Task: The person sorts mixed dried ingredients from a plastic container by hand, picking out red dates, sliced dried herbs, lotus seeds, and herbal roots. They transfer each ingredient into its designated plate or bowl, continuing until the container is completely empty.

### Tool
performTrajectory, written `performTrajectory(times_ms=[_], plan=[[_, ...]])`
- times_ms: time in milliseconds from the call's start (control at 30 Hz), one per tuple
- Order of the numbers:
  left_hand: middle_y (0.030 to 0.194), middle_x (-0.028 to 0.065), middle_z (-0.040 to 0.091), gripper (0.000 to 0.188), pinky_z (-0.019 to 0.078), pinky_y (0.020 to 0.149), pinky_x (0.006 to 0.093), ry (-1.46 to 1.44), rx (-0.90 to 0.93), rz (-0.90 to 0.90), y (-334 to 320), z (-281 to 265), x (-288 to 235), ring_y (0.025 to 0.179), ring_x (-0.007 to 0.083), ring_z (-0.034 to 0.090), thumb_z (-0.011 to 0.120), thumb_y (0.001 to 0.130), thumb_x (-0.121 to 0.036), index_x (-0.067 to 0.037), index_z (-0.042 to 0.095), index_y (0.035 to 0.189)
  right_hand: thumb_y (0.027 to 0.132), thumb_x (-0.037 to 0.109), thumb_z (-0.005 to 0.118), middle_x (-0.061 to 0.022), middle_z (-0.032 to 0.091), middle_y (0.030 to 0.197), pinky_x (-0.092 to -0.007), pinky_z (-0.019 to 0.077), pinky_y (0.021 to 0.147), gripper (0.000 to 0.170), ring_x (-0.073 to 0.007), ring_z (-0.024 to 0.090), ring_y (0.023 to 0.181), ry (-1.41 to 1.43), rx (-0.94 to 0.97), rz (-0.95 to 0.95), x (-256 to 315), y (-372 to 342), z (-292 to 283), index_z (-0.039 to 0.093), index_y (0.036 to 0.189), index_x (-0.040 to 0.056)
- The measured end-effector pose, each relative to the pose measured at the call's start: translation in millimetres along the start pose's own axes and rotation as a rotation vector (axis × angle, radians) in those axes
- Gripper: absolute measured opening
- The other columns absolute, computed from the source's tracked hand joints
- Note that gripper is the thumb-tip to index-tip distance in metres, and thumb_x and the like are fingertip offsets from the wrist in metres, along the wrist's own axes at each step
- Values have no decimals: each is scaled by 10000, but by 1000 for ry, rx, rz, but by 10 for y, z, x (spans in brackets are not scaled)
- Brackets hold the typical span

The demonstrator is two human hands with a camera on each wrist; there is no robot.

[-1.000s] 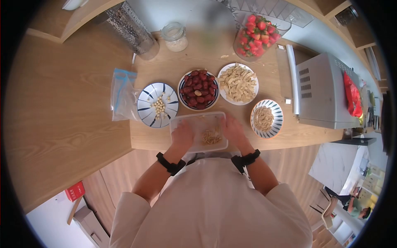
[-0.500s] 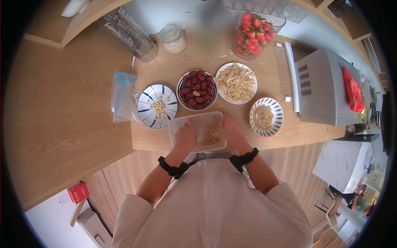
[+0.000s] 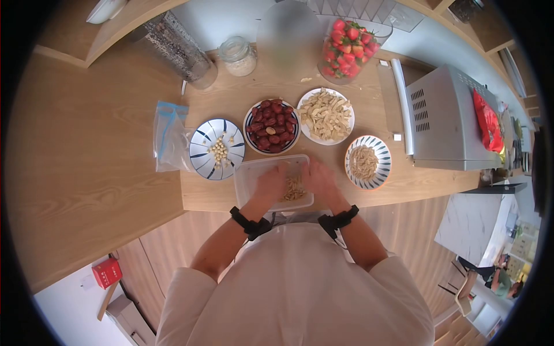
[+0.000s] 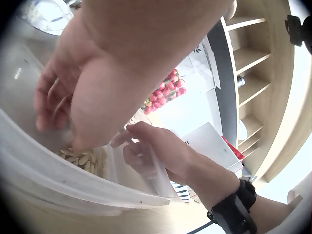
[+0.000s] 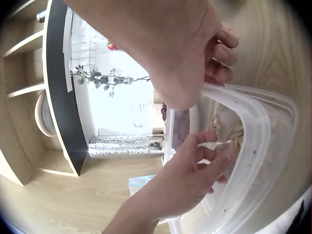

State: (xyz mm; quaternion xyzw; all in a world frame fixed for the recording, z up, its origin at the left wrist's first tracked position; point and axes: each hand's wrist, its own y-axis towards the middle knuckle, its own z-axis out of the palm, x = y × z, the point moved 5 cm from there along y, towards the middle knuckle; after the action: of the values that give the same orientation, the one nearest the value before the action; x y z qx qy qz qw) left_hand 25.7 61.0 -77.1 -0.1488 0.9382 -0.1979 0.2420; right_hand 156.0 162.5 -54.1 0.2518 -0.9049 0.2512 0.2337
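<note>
A translucent plastic container (image 3: 245,180) sits at the counter's front edge, with thin pale-brown pieces (image 3: 294,189) in its right part. Reaching inside, my left hand (image 3: 272,183) has its fingers loosely bent beside these pieces; in the right wrist view the left hand (image 5: 187,170) shows gaps between fingers and thumb. My right hand (image 3: 320,181) grips the container's right wall, and in the left wrist view the right hand (image 4: 158,153) has its thumb and fingers around that wall. Some left fingertips are blurred or hidden.
Behind the container stand a plate of small pale pieces (image 3: 200,161), a bowl of red dates (image 3: 270,121) and a plate of pale slices (image 3: 326,115). A striped bowl (image 3: 383,167) is at right. Farther back are a glass jar (image 3: 238,57) and strawberries (image 3: 346,52).
My left hand has moved right inside the container, from its left part to beside the pieces. The right hand stays at the right wall. The head view has shifted slightly.
</note>
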Motion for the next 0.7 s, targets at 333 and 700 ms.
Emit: performTrajectory(times_ms=[333,700], plan=[[1110,220,649,809,547,772,501,65,31,-132,-166,-265,-132,959,399,677,774,755,-403,-42,368,1354,962,292,483,-292,680,834,-584,530,754,331,-483,668,809,1,-57,2,-18,-9,16,606,1066,3],[908,172,691,883,555,675,473,207,42,194,-72,-57,-397,799,360,695,800,728,-442,-58,372,1398,976,321,450,-283,689,887,-585,527,775,366,-470,673,845,-32,-1,31,5,10,-17,611,1081,8]])
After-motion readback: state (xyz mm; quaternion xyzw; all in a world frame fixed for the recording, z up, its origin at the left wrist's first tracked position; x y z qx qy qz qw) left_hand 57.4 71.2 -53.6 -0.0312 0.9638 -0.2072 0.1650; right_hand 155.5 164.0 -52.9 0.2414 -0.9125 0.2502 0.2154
